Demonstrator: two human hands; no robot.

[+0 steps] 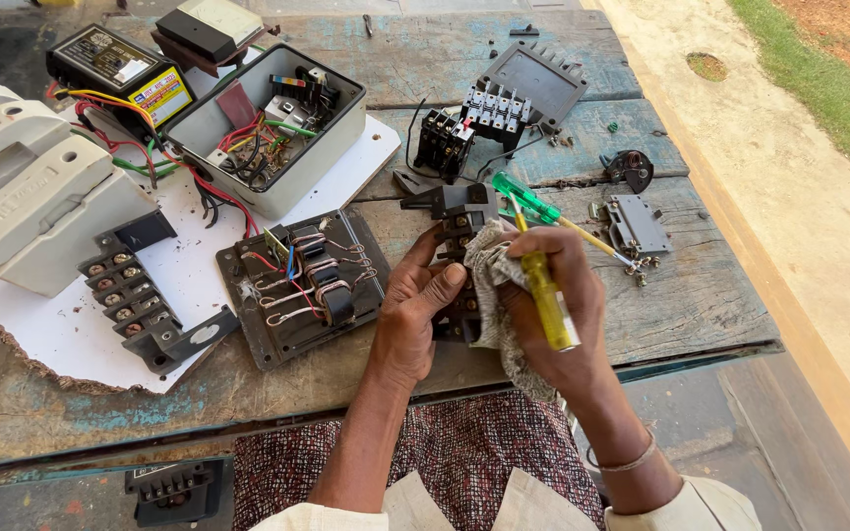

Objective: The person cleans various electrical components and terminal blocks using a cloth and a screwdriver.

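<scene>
**Both hands on a black switch block at the bench edge**

Starting at my far left, I see a big grey casing (27, 187) lying on a white sheet (71, 334), with a black terminal strip (135, 305) just in front of it. Behind them sits a black-and-yellow box (120, 74), and next to that an open grey box (268, 128) full of red, green and black wires. In front of that box lies a dark plate with coils (302, 285).

Moving toward the middle, my left hand (415, 315) is closed around the left side of a black switch block (459, 246), thumb pressed on its face. The block stands tilted at the near edge of the wooden table (700, 285), between both hands.

My right hand (558, 315) presses a grey rag (494, 285) against the block and also grips a yellow screwdriver (548, 295) in its fingers. Just behind that hand lies a green screwdriver (533, 202), its tip reaching a small grey metal part (637, 226) on the right. Farther back are two more black switch units (504, 103).
</scene>
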